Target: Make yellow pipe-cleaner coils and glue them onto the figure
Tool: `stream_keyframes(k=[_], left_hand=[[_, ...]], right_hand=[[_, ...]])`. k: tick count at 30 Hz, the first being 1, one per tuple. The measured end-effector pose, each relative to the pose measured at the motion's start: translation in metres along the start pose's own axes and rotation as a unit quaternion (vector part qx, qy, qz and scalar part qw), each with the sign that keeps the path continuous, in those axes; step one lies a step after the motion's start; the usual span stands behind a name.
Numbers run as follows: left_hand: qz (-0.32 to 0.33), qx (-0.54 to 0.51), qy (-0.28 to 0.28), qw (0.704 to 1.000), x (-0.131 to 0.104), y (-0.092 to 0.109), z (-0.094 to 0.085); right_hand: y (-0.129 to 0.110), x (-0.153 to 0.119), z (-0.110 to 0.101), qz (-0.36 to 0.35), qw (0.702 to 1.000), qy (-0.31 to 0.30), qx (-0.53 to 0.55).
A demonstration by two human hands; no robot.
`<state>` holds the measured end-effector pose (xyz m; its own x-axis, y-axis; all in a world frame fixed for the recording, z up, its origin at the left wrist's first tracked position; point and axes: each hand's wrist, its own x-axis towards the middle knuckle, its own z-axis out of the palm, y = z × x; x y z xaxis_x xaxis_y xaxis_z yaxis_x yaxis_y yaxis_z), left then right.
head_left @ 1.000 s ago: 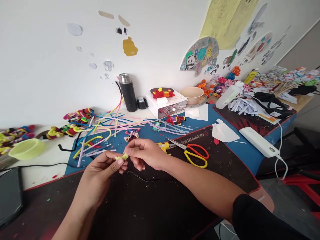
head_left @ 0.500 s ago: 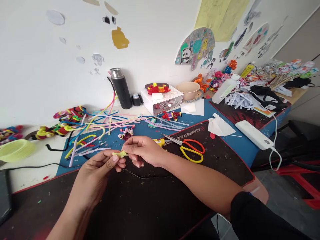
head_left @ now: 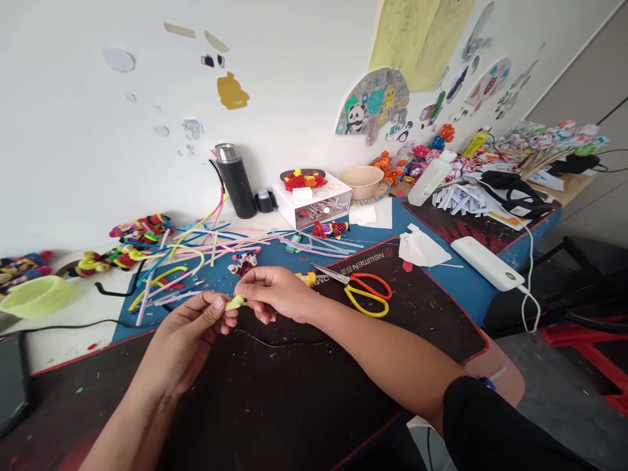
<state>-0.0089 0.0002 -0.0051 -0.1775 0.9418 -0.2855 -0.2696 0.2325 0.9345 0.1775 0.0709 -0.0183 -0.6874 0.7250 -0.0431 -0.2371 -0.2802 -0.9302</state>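
A short, coiled piece of pale yellow pipe cleaner [head_left: 235, 303] is pinched between my two hands above the dark mat [head_left: 275, 405]. My left hand [head_left: 196, 327] grips its left end with thumb and fingers. At the upper right end, the thumb and index finger of my right hand [head_left: 275, 292] close on it. Just beyond my fingers lies a small dark red and white pipe-cleaner figure [head_left: 243, 261]. Scissors [head_left: 366, 288] with one red and one yellow handle rest to the right of my right hand, beside a yellow object [head_left: 307, 279] partly hidden by that hand.
Loose coloured pipe cleaners [head_left: 196, 245] spread over the back left. A black flask [head_left: 236, 183], a white box [head_left: 314, 196] and a beige bowl [head_left: 362, 182] stand along the wall. A white power bank [head_left: 485, 263] with a cable lies right; a pale green coil [head_left: 38, 297] sits left.
The view has shifted slightly, so the table things sit a little further left and the wall lower. Both hands keep their pinch, and the yellow piece is turned a little more upward.
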Motion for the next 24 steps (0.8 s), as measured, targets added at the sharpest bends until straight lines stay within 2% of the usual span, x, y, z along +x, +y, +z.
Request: stream_keyframes(k=[4, 7, 9, 12, 16, 20, 24], left_hand=[[0.033, 0.016, 0.016, 0.999, 0.002, -0.0049, -0.0028], [0.092, 0.097, 0.006, 0.991, 0.0002, -0.0058, -0.0031], [0.144, 0.185, 0.009, 0.972, -0.0021, -0.0062, -0.0022], [0.213, 0.312, 0.041, 0.925, -0.0052, -0.0076, -0.001], [0.261, 0.404, 0.056, 0.875, -0.0067, -0.0092, -0.0029], [0.299, 0.429, 0.055, 0.851, -0.0069, -0.0089, -0.0047], [0.303, 0.439, 0.057, 0.844, -0.0067, -0.009, -0.0052]], right_hand=[[0.0017, 0.002, -0.0023, 0.001, 1.0, 0.005, 0.003], [0.0042, 0.0036, -0.0035, 0.0, 1.0, 0.015, -0.004], [0.0058, 0.0043, -0.0038, 0.004, 1.0, 0.022, -0.011], [0.0075, 0.0047, -0.0035, 0.004, 1.0, 0.02, -0.013], [0.0082, 0.0048, -0.0032, 0.005, 1.0, 0.018, -0.016], [0.0082, 0.0051, -0.0035, 0.011, 0.999, 0.027, -0.024], [0.0084, 0.0048, -0.0039, 0.013, 0.999, 0.029, -0.019]])
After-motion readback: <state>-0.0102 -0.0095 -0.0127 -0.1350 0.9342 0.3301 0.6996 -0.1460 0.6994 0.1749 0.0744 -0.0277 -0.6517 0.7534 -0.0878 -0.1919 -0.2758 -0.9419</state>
